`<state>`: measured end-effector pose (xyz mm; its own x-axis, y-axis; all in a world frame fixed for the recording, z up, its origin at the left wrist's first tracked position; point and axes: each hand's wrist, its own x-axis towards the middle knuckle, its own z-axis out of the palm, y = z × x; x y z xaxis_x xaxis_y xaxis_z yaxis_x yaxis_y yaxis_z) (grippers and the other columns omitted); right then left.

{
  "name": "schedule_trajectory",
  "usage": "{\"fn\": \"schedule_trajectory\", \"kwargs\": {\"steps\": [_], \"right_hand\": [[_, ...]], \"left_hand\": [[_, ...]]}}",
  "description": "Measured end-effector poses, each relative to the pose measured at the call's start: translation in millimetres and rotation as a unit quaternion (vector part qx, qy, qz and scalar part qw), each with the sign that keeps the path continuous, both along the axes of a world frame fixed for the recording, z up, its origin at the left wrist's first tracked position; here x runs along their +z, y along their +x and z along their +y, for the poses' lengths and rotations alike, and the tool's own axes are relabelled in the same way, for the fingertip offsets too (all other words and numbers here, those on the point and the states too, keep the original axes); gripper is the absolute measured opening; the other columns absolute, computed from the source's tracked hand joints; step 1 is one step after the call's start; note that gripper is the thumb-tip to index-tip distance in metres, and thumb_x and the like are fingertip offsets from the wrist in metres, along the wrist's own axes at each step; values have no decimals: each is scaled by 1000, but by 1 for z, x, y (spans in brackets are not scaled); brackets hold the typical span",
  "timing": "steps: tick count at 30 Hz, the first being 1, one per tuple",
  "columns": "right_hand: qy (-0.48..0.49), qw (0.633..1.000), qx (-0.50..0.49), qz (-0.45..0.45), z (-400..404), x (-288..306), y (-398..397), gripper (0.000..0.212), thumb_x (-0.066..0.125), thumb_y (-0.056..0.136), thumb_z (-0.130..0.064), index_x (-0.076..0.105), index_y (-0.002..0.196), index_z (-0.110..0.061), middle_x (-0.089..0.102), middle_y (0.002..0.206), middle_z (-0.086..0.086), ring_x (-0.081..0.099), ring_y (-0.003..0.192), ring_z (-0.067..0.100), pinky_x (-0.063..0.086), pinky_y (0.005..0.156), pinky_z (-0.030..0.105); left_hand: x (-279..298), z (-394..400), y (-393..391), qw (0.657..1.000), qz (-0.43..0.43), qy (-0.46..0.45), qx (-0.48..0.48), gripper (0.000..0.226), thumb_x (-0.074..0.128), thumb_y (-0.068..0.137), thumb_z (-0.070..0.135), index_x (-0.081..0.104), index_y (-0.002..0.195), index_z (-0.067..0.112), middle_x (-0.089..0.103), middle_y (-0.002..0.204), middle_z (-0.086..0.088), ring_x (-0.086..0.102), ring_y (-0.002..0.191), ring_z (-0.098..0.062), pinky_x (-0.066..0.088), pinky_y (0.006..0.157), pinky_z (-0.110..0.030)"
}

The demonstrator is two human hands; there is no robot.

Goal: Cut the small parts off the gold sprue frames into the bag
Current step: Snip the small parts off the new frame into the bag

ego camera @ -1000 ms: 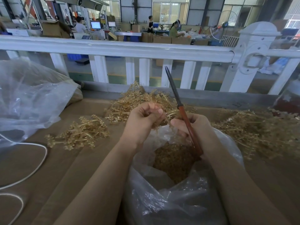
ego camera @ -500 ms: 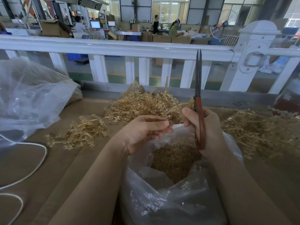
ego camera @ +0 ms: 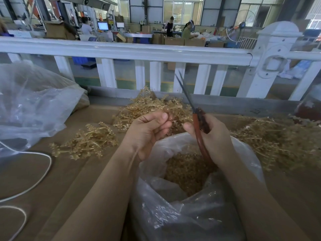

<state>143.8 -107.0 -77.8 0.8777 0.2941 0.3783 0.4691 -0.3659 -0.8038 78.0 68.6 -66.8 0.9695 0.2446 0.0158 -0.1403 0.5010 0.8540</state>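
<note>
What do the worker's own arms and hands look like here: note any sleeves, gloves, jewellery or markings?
Both forearms are bare up to the picture's lower edge, with no sleeve in view. The left hand and the right hand wear no gloves. No ring, watch, bracelet or marking shows on either.

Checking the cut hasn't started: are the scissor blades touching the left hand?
Apart. The head view shows the scissors' blades pointing up over the fence, clear of the left hand.
</note>
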Motion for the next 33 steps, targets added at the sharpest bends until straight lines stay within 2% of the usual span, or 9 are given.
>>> {"fn": "schedule_trajectory", "kwargs": {"steps": [2,6,8,13,16,20,25,33], "right_hand": [[-58,998,2,-8,-1,-3,2,55,57,58,-88,61,87,-41,66,86,-30,61,79,-6,41,66,19],[-132,990,-1,-41,-2,-8,2,68,48,54,-99,57,87,-40,64,78,-20,58,73,-3,42,62,21],[-153,987,-3,-49,-1,-10,2,65,48,56,-98,55,87,-41,62,75,-20,57,71,-2,42,61,22],[-201,975,-19,-93,-1,-11,3,66,44,59,-98,50,89,-40,58,78,-25,53,72,-6,35,58,15],[-214,968,-32,-124,-1,-10,3,71,35,59,-102,48,89,-39,56,77,-25,50,71,-7,33,57,15],[-226,959,-49,-165,0,-9,0,70,23,59,-103,41,78,-38,49,67,-25,45,61,-7,28,52,14],[-225,956,-49,-180,-1,-8,0,68,25,61,-101,44,82,-39,44,63,-27,39,58,-8,30,53,14],[-215,957,-54,-188,-2,-8,0,66,30,62,-100,44,72,-36,45,59,-25,42,55,-7,29,52,13]], "left_hand": [[0,0,0,1000,-16,0,9,20,72,71,12,74,92,11,76,84,-1,71,71,-6,56,62,-17],[0,0,1,999,-41,-9,33,21,71,72,6,73,93,10,76,86,-4,72,75,-10,57,66,-19],[0,0,1,998,-51,-12,43,21,70,73,7,72,93,9,76,85,-4,73,75,-10,57,67,-19],[-1,-2,1,996,-63,-8,64,21,70,74,11,72,95,10,77,90,-3,73,82,-10,57,71,-17],[-1,-2,2,996,-60,-12,69,25,69,73,11,71,98,8,77,93,-4,74,85,-12,58,72,-18],[-1,-2,2,996,-54,-12,71,26,70,73,11,72,99,8,78,93,-5,74,85,-12,58,71,-18],[-1,-2,2,996,-49,-22,71,23,70,74,10,73,97,9,78,94,-6,75,85,-12,57,69,-18],[-2,-1,2,996,-29,-13,78,17,73,70,13,75,87,12,78,89,-4,74,77,-10,56,64,-17]]}}
